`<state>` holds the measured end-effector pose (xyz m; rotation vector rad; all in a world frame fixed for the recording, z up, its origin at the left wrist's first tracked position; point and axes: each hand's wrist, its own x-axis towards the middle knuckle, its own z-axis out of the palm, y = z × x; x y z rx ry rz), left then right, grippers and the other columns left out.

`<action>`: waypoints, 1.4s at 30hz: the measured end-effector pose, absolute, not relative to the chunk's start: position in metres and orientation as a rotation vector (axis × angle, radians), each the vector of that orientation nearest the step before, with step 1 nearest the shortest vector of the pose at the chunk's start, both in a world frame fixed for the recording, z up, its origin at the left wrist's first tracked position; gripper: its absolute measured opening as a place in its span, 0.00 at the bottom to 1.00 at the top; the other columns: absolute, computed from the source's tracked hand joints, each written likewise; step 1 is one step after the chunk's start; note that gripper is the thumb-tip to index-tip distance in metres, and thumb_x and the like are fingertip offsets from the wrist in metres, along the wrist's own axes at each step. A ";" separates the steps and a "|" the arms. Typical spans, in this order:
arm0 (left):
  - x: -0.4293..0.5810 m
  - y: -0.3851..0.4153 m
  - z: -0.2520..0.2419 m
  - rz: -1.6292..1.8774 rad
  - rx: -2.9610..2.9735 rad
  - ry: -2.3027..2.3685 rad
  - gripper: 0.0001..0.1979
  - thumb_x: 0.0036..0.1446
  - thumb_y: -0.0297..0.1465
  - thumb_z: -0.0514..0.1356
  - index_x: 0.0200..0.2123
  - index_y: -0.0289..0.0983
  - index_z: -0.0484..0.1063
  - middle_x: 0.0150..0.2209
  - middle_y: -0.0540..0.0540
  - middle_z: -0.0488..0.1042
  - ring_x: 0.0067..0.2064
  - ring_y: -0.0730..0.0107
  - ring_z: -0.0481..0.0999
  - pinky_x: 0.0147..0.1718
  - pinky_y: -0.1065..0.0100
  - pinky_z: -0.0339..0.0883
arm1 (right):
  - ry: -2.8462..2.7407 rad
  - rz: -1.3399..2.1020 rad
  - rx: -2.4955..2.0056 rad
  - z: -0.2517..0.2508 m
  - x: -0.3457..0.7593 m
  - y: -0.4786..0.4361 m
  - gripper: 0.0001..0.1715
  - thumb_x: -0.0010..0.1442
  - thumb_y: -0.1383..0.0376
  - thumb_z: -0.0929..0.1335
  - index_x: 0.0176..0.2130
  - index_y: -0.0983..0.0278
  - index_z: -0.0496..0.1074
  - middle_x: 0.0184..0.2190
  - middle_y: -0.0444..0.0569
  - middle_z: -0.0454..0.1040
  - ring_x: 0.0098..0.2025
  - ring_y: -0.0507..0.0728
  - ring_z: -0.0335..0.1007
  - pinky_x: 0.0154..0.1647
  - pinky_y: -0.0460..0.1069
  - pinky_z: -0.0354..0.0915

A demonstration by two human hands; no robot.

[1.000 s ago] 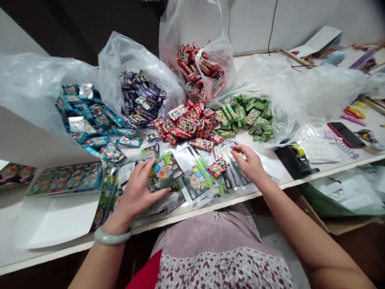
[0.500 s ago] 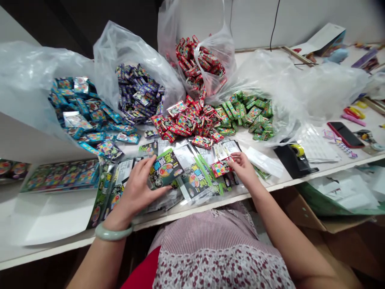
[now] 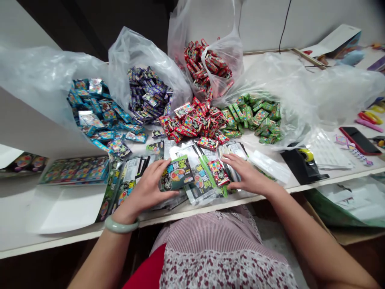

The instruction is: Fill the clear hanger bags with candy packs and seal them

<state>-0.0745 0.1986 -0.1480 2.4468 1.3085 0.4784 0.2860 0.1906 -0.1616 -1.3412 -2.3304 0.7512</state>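
Far to the left of the heap of glossy red foil sachets on the white worktop, a flat row of blue-and-green printed card sheets lies near the front edge. Nearer the heap, on its left, shiny blue foil sachets and then purple foil sachets spill from clear plastic bags.

Below the heap and towards the front edge, the person's left hand, with a pale green jade bangle on the wrist, curves around a green-and-black card packet. It has a firm hold on the packet, with the fingers across the top and the thumb along the lower edge. That packet sits over a loose spread of clear-sleeved printed packets.

Also below the heap but further right, the person's right hand lies palm down on those packets, fingers spread and almost flat, with nothing visibly in its grasp. Its fingers are just beside a small red sachet.

To the right of the heap sit green foil sachets, then a black tape dispenser with a yellow roll. Furthest right lies a black smartphone in a red case.
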 end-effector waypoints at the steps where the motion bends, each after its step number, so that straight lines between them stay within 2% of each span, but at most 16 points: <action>1: -0.073 0.199 -0.147 0.455 2.452 1.273 0.47 0.50 0.46 0.66 0.66 0.45 0.45 0.60 0.39 0.57 0.61 0.46 0.60 0.59 0.47 0.59 | -2.437 0.782 -1.301 -0.159 0.284 0.197 0.51 0.48 0.60 0.77 0.65 0.54 0.54 0.67 0.53 0.51 0.69 0.67 0.41 0.65 0.66 0.48; 3: -0.069 0.199 -0.146 0.410 2.457 1.239 0.47 0.50 0.46 0.66 0.66 0.45 0.44 0.61 0.39 0.57 0.61 0.46 0.60 0.59 0.47 0.59 | -2.577 0.825 -1.252 -0.157 0.279 0.210 0.57 0.43 0.63 0.78 0.65 0.55 0.53 0.68 0.53 0.50 0.70 0.68 0.39 0.65 0.67 0.46; 6: -0.066 0.196 -0.144 0.395 2.457 1.252 0.47 0.50 0.45 0.66 0.66 0.44 0.44 0.61 0.38 0.56 0.62 0.46 0.59 0.59 0.47 0.59 | -2.590 0.818 -1.145 -0.154 0.272 0.218 0.47 0.46 0.65 0.75 0.62 0.60 0.58 0.62 0.57 0.61 0.65 0.67 0.52 0.64 0.64 0.51; 8: -0.065 0.193 -0.143 0.420 2.463 1.259 0.48 0.50 0.45 0.67 0.66 0.43 0.44 0.61 0.38 0.57 0.61 0.47 0.59 0.59 0.47 0.59 | -2.431 0.753 -1.105 -0.145 0.269 0.214 0.42 0.49 0.64 0.74 0.60 0.62 0.59 0.59 0.58 0.63 0.62 0.65 0.57 0.63 0.62 0.55; 11: -0.062 0.192 -0.141 0.455 2.484 1.238 0.49 0.48 0.44 0.68 0.66 0.42 0.45 0.60 0.37 0.58 0.61 0.47 0.59 0.60 0.48 0.59 | -2.257 0.668 -1.041 -0.119 0.265 0.203 0.44 0.51 0.62 0.73 0.62 0.60 0.56 0.59 0.56 0.61 0.62 0.63 0.55 0.63 0.61 0.56; 15: -0.054 0.195 -0.137 0.484 2.512 1.183 0.49 0.48 0.43 0.69 0.66 0.39 0.45 0.60 0.36 0.57 0.62 0.48 0.58 0.60 0.49 0.57 | -2.517 0.546 -0.978 -0.091 0.253 0.198 0.42 0.53 0.59 0.73 0.63 0.60 0.57 0.60 0.56 0.62 0.62 0.64 0.56 0.62 0.61 0.56; 21: -0.048 0.196 -0.135 0.487 2.578 1.102 0.48 0.49 0.44 0.68 0.66 0.37 0.48 0.59 0.35 0.59 0.60 0.46 0.59 0.59 0.47 0.59 | -2.786 0.314 -1.035 -0.087 0.243 0.208 0.41 0.51 0.58 0.74 0.60 0.64 0.62 0.55 0.60 0.67 0.55 0.67 0.62 0.55 0.62 0.62; 26: -0.047 0.195 -0.137 0.501 2.532 1.128 0.49 0.47 0.44 0.69 0.66 0.37 0.48 0.59 0.34 0.59 0.60 0.45 0.60 0.58 0.45 0.60 | -2.775 0.148 -1.106 -0.085 0.239 0.213 0.40 0.53 0.56 0.73 0.60 0.68 0.63 0.56 0.62 0.66 0.54 0.68 0.62 0.55 0.61 0.63; 31: -0.049 0.196 -0.137 0.526 2.499 1.157 0.50 0.46 0.44 0.70 0.66 0.36 0.49 0.59 0.34 0.59 0.60 0.46 0.60 0.58 0.46 0.59 | -2.659 0.136 -1.158 -0.087 0.237 0.209 0.44 0.53 0.51 0.73 0.61 0.69 0.61 0.57 0.62 0.64 0.55 0.68 0.60 0.58 0.61 0.61; 42: -0.047 0.193 -0.140 0.581 2.507 1.124 0.51 0.45 0.45 0.70 0.65 0.35 0.49 0.58 0.32 0.59 0.59 0.44 0.61 0.57 0.45 0.61 | -2.730 0.236 -1.027 -0.088 0.241 0.206 0.40 0.53 0.53 0.73 0.59 0.67 0.63 0.55 0.59 0.66 0.55 0.66 0.61 0.56 0.61 0.62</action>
